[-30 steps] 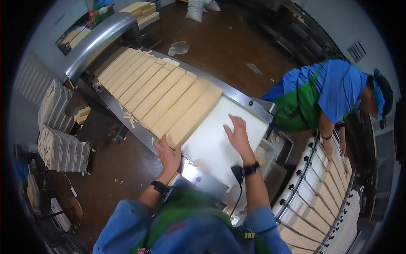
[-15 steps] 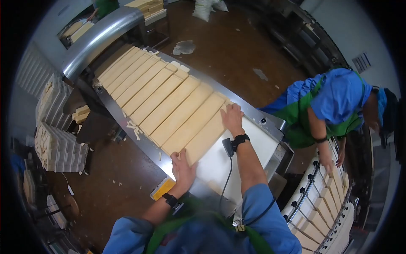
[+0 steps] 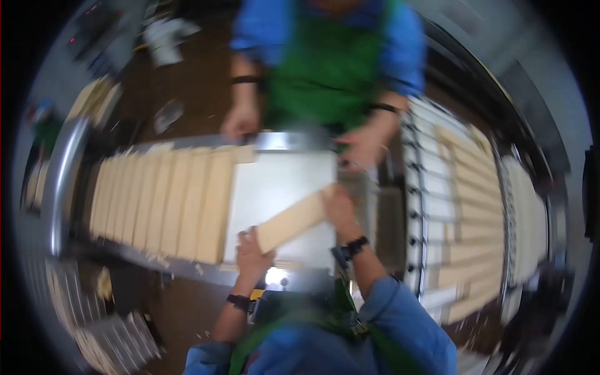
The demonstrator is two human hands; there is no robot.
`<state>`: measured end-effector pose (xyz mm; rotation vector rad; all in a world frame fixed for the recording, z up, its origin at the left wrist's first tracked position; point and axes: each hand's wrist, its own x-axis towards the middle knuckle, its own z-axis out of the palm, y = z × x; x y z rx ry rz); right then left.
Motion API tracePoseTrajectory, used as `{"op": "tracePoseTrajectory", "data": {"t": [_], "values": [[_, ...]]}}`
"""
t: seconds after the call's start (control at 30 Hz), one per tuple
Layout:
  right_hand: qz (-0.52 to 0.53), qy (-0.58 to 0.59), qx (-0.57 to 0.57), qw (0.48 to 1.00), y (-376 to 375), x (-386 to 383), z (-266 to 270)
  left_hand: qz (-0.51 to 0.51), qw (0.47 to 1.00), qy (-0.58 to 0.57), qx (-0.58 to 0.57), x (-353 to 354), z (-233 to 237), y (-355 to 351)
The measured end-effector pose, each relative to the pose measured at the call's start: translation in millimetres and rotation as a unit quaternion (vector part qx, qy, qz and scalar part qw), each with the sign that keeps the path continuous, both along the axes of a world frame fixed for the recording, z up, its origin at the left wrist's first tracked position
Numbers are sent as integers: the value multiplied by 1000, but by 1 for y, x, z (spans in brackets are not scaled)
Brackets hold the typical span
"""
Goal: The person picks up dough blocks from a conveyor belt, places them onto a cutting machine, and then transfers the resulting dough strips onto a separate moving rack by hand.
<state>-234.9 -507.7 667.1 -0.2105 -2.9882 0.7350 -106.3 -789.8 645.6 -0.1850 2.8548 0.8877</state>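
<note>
A flat, pale beige strip [image 3: 291, 222], perhaps dough, lies slantwise over the white belt [image 3: 275, 178]. My left hand [image 3: 251, 255] grips its lower-left end. Around the upper-right end, the fingers of my right hand [image 3: 339, 209] are closed. Left of it, a row of similar beige strips [image 3: 181, 206] lies side by side on the same conveyor. One short piece [image 3: 245, 154] sits at the row's far right corner. Motion blurs the fingertips.
Across the conveyor stands a co-worker in a green apron [image 3: 322, 81], both hands near its far edge. At right, another conveyor [image 3: 431, 206] carries more beige strips. A curved metal cover [image 3: 65, 181] spans the left end. Stacked trays [image 3: 119, 340] stand lower left.
My view has turned to the right. Both hands have left the row's end and now hold a separate strip over the white belt. The co-worker now stands opposite me.
</note>
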Motion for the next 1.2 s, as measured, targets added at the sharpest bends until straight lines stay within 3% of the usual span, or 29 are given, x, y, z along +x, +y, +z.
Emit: {"op": "tracePoseTrajectory", "data": {"t": [0.03, 0.07, 0.1, 0.13, 0.27, 0.33, 0.4, 0.47, 0.53, 0.6, 0.63, 0.7, 0.77, 0.83, 0.87, 0.93, 1.03, 1.2], "values": [[53, -20, 82, 995, 8, 5, -12, -9, 999, 47, -25, -3, -8, 3], [35, 96, 34, 994, 17, 14, -45, -26, 998, 47, -25, -6, 0, 6], [-60, 128, 42, 989, 13, 30, -38, -5, 998, 53, 18, -2, 8, 12], [-76, 82, 21, 994, 22, 49, -19, -8, 998, 52, 26, 0, 10, 22], [-202, 127, -15, 971, 81, 133, 35, -81, 988, 126, 48, 18, 48, 95], [-283, 227, 35, 931, 131, 183, 69, -138, 977, 151, 64, 27, 64, 145], [-384, 246, 95, 885, 186, 226, 70, -188, 963, 177, 82, 43, 87, 198], [-420, 324, 79, 844, 234, 276, 111, -266, 941, 180, 109, 71, 115, 250], [-462, 323, 91, 821, 279, 326, 132, -336, 915, 177, 132, 101, 141, 290], [-508, 326, 80, 793, 335, 372, 118, -399, 888, 171, 154, 130, 157, 324], [-512, 327, 80, 791, 355, 389, 115, -447, 869, 114, 177, 143, 162, 337], [-532, 245, -9, 810, 387, 417, 111, -495, 844, 57, 197, 164, 167, 358], [-520, 237, 16, 821, 426, 436, 82, -563, 801, -37, 201, 177, 168, 378], [-502, 63, 15, 863, 455, 442, 65, -570, 791, -66, 214, 182, 162, 396], [-503, 65, 13, 862, 467, 441, 56, -571, 791, -57, 211, 183, 156, 404], [-433, -37, 136, 890, 477, 435, 50, -574, 792, -47, 204, 183, 163, 416], [-431, -90, 218, 871, 472, 433, 62, -561, 806, -108, 156, 180, 173, 427], [-458, -75, 215, 859, 462, 429, 76, -542, 814, -136, 156, 181, 168, 431]]}}
